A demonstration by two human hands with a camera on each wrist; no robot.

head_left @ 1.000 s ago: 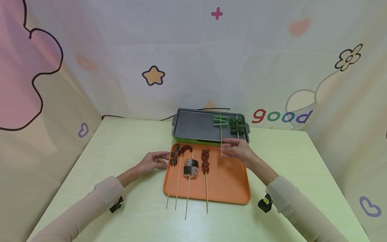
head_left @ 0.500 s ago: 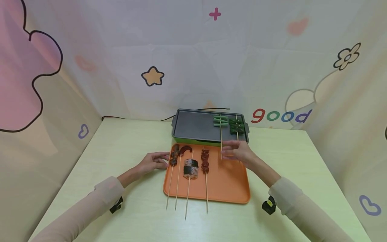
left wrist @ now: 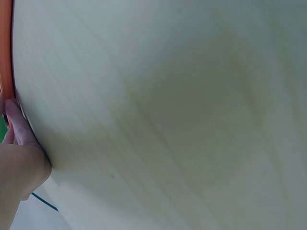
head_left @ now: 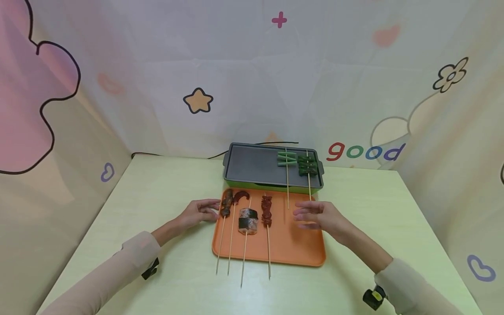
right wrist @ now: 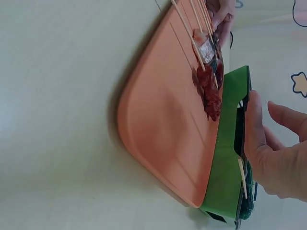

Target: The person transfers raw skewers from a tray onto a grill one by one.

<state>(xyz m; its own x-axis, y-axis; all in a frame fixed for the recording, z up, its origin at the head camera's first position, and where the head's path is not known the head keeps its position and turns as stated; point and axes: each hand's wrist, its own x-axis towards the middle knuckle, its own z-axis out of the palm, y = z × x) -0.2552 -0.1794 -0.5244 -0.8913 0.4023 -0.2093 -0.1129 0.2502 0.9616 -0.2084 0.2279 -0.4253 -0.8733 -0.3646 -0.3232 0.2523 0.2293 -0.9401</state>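
Meat Skewer (head_left: 267, 210) Lies Left of Right Hand (head_left: 320, 216)

The skewer is laid near-to-far on the orange tray (head_left: 293, 246), closer to the right hand, whose empty fingers are held apart. The left hand (head_left: 198, 211) is placed at the tray's left rim, fingers loose; contact is hard to judge. Between, a bean skewer (head_left: 286, 159) is propped on the grill (head_left: 252, 162).

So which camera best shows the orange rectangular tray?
The head view: it looks down on the orange rectangular tray and shows nearly its whole outline. The right wrist view shows it at a slant, partly cut off; the left wrist view catches only an edge strip.
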